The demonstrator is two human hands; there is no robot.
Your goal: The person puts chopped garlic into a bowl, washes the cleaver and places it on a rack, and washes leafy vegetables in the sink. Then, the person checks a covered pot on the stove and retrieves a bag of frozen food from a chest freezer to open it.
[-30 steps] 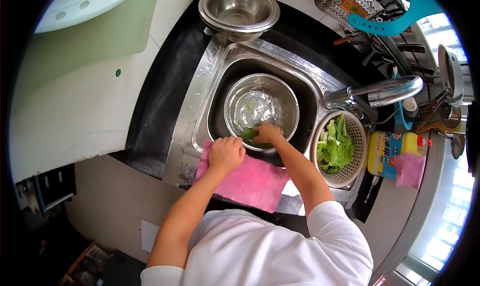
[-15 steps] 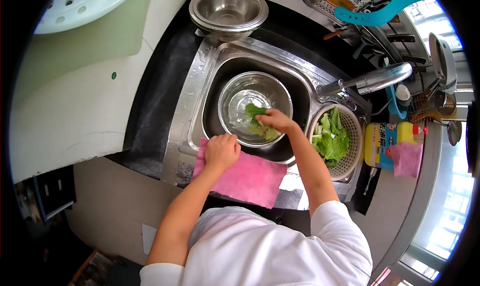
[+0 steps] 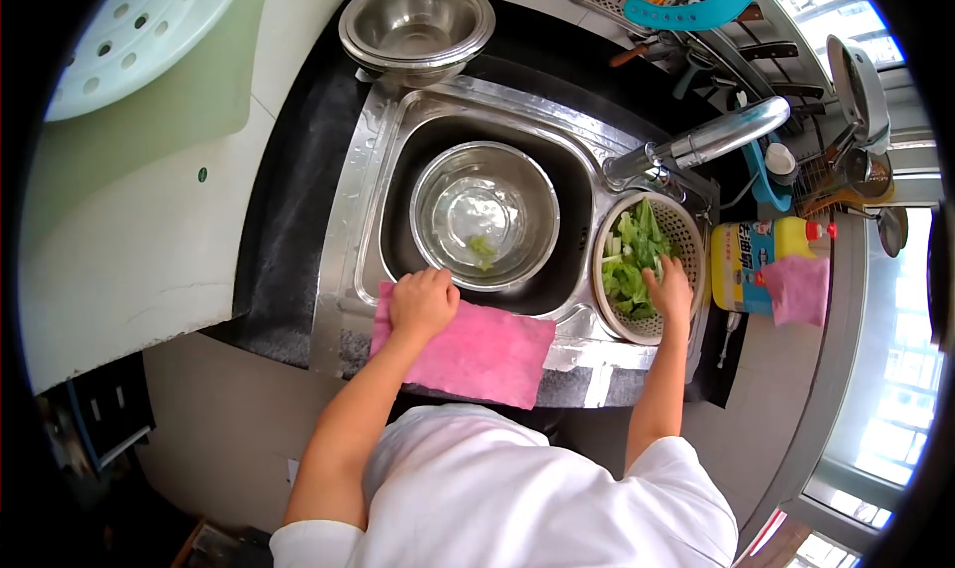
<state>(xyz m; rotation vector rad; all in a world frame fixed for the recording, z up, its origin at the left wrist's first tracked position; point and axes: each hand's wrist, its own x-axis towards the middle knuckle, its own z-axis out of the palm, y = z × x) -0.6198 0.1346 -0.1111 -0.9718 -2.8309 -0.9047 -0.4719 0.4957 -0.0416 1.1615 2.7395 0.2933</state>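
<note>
My right hand (image 3: 670,288) is over the cream colander (image 3: 678,323), its fingers apart and touching the leafy greens (image 3: 625,272) heaped inside. My left hand (image 3: 425,301) lies on the pink cloth (image 3: 484,355) at the sink's front edge. Its fingers are curled close to the rim of the steel basin (image 3: 538,202), and what they grip, if anything, is hidden. The basin sits in the sink (image 3: 390,232) with clear water in it. A small piece of green leaf (image 3: 483,251) shows in the water.
A curved faucet (image 3: 711,138) stands behind the colander. Stacked steel bowls (image 3: 423,36) are at the back left. To the right is a yellow jug (image 3: 734,275) with a second pink cloth (image 3: 798,289) against it. Knives and utensils (image 3: 766,51) hang at the back right.
My right hand has moved right, from the basin with a bunch of greens to the colander. My left hand stays on the pink cloth. The whole view has shifted slightly.
</note>
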